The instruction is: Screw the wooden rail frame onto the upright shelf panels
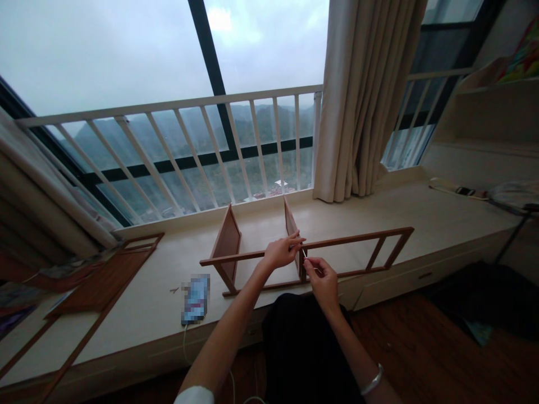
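A brown wooden frame [357, 240] lies on its side on the window ledge, with two wooden panels standing up from it. One panel [227, 235] is at the left end; the other panel [289, 217] stands near the middle, partly behind my fingers. My left hand [283, 251] reaches over the upper rail, its fingers closed on the frame at the middle panel's joint. My right hand [322, 279] is just below and right of it, pinching a thin, silvery rod-like tool [305, 253] that points at this joint. The tool's exact kind is too small to tell.
A phone [195, 300] with a white cable and some tiny loose pieces [174, 290] lie on the ledge [138, 303] at left. Another wooden frame with a panel [99, 280] lies farther left. White railing [177, 105] and a beige curtain [353, 101] border the back.
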A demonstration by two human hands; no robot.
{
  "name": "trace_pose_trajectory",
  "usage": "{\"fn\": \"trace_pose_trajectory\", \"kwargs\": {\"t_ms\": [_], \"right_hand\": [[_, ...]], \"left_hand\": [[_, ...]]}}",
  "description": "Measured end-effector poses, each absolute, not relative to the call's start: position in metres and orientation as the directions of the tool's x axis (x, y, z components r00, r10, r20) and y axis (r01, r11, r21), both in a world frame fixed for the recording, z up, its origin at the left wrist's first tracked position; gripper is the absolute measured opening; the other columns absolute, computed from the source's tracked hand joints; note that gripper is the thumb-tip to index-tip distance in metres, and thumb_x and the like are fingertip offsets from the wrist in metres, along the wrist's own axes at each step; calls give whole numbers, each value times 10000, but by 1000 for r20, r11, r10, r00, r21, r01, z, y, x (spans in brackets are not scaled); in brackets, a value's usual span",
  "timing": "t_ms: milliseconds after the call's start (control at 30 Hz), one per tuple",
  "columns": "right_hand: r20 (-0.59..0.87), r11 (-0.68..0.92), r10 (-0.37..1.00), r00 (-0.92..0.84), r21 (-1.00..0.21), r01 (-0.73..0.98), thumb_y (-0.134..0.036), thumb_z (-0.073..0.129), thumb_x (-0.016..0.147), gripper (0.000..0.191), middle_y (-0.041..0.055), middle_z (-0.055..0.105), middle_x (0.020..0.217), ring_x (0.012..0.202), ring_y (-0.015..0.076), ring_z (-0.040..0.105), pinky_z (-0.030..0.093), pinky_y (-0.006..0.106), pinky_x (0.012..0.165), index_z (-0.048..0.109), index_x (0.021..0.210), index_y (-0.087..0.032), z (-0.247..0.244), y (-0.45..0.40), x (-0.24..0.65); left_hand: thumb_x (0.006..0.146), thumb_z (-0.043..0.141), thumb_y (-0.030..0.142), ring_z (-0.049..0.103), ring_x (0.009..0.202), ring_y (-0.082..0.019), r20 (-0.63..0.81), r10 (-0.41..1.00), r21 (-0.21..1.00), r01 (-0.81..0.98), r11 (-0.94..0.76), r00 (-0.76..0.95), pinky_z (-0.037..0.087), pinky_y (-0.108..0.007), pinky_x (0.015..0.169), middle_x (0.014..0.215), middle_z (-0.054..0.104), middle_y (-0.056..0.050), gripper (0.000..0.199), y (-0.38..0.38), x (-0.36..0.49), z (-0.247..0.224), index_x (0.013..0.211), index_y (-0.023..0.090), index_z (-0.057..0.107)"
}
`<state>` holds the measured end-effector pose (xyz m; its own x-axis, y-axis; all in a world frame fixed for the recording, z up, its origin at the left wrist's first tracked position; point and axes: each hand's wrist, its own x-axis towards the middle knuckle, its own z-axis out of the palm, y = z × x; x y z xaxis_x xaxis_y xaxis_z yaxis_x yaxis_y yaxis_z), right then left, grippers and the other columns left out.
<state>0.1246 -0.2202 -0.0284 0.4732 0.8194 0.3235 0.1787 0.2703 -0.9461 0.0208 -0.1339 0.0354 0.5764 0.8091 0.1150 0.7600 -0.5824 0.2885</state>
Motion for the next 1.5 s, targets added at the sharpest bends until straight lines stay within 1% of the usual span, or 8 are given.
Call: {"fn": "trace_pose_trajectory", "kwargs": {"t_ms": [333,567,833,967,1067,1200,1367,1500], "right_hand": [[517,298,751,410,-821,488,-366,411,769,262,55,607,776,652,144,534,432,272,633,580,841,-179,-24,-222,125],[507,289,750,425,-829,479,-317,420,770,231,41,603,763,661,138,549,427,272,666,524,930,-187,-22,-221,125],[210,319,815,539,-941,-115,-315,473,730,257,-16,578,608,605,130,571,463,271,600,425,948,-187,-31,-213,124],[-62,189,918,392,-801,-568,-282,560,670,242,-17,591,655,607,110,570,474,242,582,471,882,-207,-43,-206,123],[-96,171,936,340,-719,-673,-280,587,657,243,-16,588,701,631,98,564,473,227,594,496,872,-214,-47,-206,121],[27,274,906,422,-799,-536,-304,546,708,198,-24,580,695,635,81,546,449,206,613,507,882,-218,-43,-212,119],[227,308,867,444,-944,-117,-340,482,748,228,2,591,670,650,115,553,427,228,597,504,918,-190,-35,-217,124],[329,269,850,413,-943,198,-346,476,743,269,23,614,702,645,135,562,404,218,529,495,960,-189,-28,-221,128]], "left_hand": [[804,333,368,484,1027,-168,93,824,329,764,-555,559,406,-271,829,1289,324,115,343,-134,21,38,1129,405,437],[812,309,380,504,994,-169,151,789,291,736,-612,596,422,-269,794,1298,306,120,349,-130,20,31,1142,412,417],[819,287,406,497,1005,-175,159,778,266,732,-627,608,421,-281,791,1304,298,119,356,-129,21,29,1161,420,387],[819,288,410,504,996,-171,162,779,265,734,-625,605,422,-272,790,1311,280,122,356,-130,22,29,1160,419,390],[817,293,414,507,992,-169,156,789,265,744,-613,594,425,-265,787,1313,275,121,354,-131,22,30,1154,412,401],[819,283,421,520,971,-168,154,789,261,746,-613,594,429,-271,780,1314,276,117,357,-131,22,30,1156,408,399],[819,277,430,528,956,-169,162,785,249,745,-618,597,429,-278,776,1308,292,111,359,-131,22,29,1157,412,395],[819,279,427,526,958,-167,151,797,244,759,-604,585,424,-273,781,1302,305,113,354,-132,23,30,1150,415,404]]}}
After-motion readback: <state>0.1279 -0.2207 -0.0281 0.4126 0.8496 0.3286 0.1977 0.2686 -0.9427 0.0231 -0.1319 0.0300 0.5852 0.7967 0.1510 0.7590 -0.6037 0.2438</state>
